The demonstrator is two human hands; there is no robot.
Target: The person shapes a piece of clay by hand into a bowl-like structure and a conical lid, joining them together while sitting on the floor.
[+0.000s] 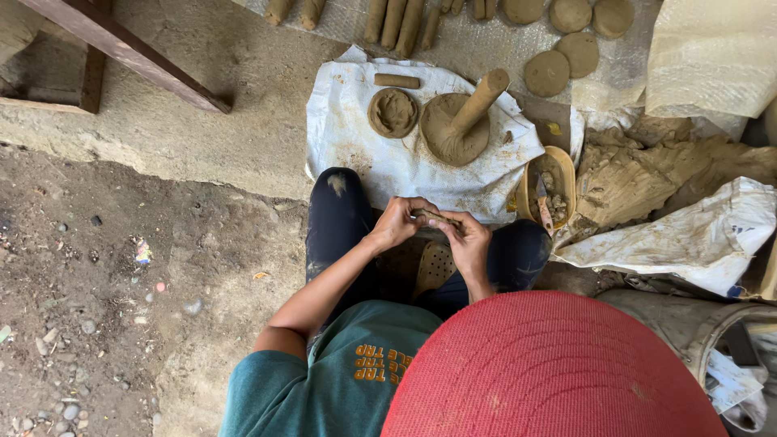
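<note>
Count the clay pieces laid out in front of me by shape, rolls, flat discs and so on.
Clay rolls, some cut off at the top edge: about 11, counting one on the white sack and one in both hands
Flat discs: 5
Hollowed bowl shape: 1
Mound with a mallet: 1
Total: about 18

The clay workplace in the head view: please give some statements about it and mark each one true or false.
1. Both hands, left hand and right hand, hold a small clay strip between them. True.
2. A wooden pestle leans on a clay mound on the white sack. True.
3. The yellow bowl lies left of the knees. False: it lies to the right.
4. The flat clay discs are stacked in one pile. False: they lie side by side.
5. The hat is blue. False: red.
</note>
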